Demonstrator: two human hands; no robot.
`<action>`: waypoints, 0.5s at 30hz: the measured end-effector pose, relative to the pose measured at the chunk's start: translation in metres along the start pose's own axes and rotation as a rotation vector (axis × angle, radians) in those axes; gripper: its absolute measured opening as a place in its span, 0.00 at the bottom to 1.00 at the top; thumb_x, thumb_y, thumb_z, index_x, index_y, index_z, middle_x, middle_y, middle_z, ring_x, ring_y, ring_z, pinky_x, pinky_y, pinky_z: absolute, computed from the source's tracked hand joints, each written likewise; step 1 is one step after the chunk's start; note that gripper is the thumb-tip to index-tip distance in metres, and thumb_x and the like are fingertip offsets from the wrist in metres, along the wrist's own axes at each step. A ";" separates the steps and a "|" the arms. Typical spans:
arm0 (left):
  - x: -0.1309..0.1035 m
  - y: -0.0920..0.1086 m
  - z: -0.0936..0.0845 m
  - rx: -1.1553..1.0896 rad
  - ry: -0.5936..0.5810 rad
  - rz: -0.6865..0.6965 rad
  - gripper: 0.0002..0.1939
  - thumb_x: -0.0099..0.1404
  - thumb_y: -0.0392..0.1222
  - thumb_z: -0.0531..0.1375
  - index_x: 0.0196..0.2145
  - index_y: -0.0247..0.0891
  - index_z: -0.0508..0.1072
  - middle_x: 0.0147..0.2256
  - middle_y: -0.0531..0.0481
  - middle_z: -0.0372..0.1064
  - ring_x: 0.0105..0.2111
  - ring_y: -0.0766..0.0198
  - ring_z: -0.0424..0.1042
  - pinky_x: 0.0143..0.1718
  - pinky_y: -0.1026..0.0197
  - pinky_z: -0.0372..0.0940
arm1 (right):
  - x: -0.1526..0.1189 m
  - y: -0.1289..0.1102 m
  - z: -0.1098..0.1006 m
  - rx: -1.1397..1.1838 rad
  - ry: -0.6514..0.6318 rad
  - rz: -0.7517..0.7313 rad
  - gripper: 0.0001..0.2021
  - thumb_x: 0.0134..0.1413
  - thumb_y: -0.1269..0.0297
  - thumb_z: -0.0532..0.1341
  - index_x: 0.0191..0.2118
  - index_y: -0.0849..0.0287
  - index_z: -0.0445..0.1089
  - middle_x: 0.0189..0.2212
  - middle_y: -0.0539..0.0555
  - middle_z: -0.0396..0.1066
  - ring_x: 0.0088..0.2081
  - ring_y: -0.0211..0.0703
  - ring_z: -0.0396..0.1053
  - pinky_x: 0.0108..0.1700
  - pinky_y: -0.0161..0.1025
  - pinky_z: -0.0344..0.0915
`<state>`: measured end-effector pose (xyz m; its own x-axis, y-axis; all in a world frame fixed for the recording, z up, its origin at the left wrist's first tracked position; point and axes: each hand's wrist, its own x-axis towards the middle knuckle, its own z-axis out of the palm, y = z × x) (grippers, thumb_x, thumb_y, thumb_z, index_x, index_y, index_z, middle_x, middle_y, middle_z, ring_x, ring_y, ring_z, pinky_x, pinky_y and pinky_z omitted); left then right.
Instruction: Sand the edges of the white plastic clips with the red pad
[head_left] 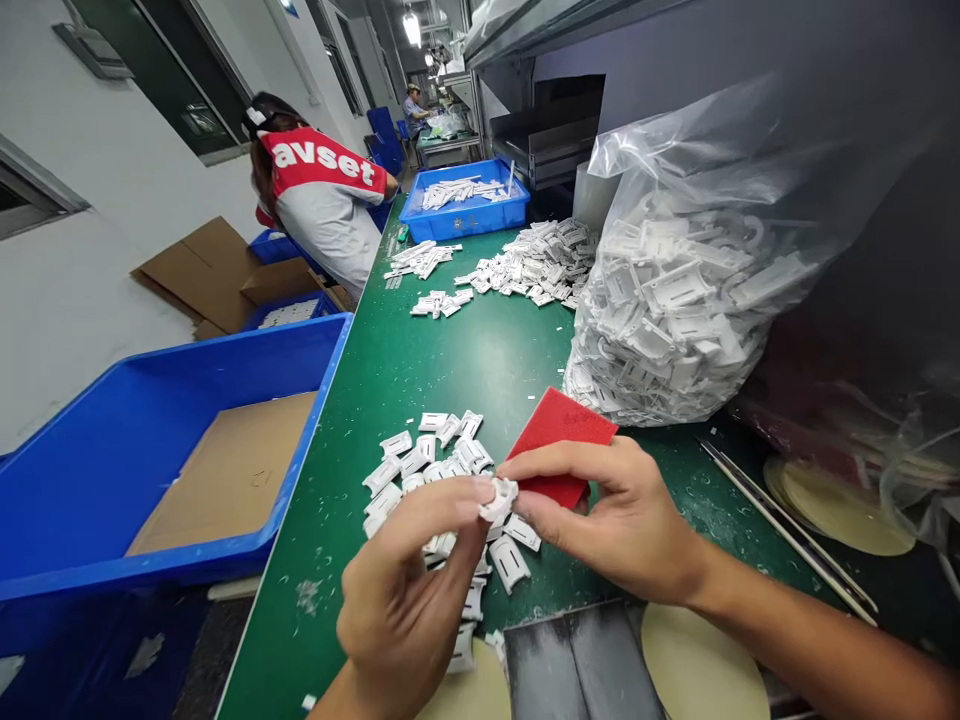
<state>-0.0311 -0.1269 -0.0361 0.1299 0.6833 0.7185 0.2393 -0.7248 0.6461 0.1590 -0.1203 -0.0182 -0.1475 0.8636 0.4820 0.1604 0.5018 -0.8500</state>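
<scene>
A small white plastic part (498, 500) is held between both hands above the green table. My left hand (412, 580) pinches its left side with thumb and forefinger. My right hand (615, 510) pinches its right side, and a red flat pad (559, 435) sits under the right fingers, partly hidden by them; whether the fingers grip it too is unclear. Loose white parts (510, 562) with dark slots lie spread on the table beneath and beyond my left hand.
Right of centre stands a clear bag (675, 310) full of white parts. Farther back are part piles (540, 262) and a blue tray (465, 217). A large blue bin (300, 440) is at the left. Tweezers-like metal strips (787, 530) lie right. A person (322, 190) sits beyond.
</scene>
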 end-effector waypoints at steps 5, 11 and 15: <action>0.001 0.005 0.005 -0.104 -0.004 -0.272 0.18 0.60 0.23 0.64 0.44 0.42 0.76 0.40 0.53 0.79 0.40 0.68 0.78 0.43 0.69 0.75 | 0.000 -0.002 0.000 0.006 0.033 -0.058 0.07 0.53 0.75 0.67 0.39 0.60 0.79 0.31 0.50 0.81 0.30 0.34 0.76 0.35 0.29 0.69; 0.003 0.006 0.005 -0.100 -0.009 -0.327 0.16 0.61 0.25 0.64 0.42 0.43 0.76 0.38 0.55 0.79 0.40 0.69 0.78 0.44 0.70 0.74 | 0.000 -0.003 0.000 -0.004 0.020 -0.047 0.08 0.53 0.75 0.68 0.39 0.60 0.79 0.32 0.48 0.81 0.30 0.33 0.76 0.36 0.28 0.68; 0.002 0.006 0.005 -0.087 -0.010 -0.367 0.17 0.61 0.26 0.65 0.44 0.44 0.74 0.39 0.54 0.78 0.40 0.68 0.78 0.43 0.70 0.74 | 0.000 -0.005 0.000 -0.011 0.039 -0.052 0.08 0.53 0.75 0.68 0.39 0.59 0.79 0.31 0.48 0.81 0.30 0.32 0.76 0.35 0.27 0.68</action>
<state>-0.0249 -0.1291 -0.0318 0.0604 0.8995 0.4328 0.1888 -0.4361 0.8799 0.1586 -0.1229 -0.0142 -0.1175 0.8374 0.5338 0.1638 0.5465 -0.8213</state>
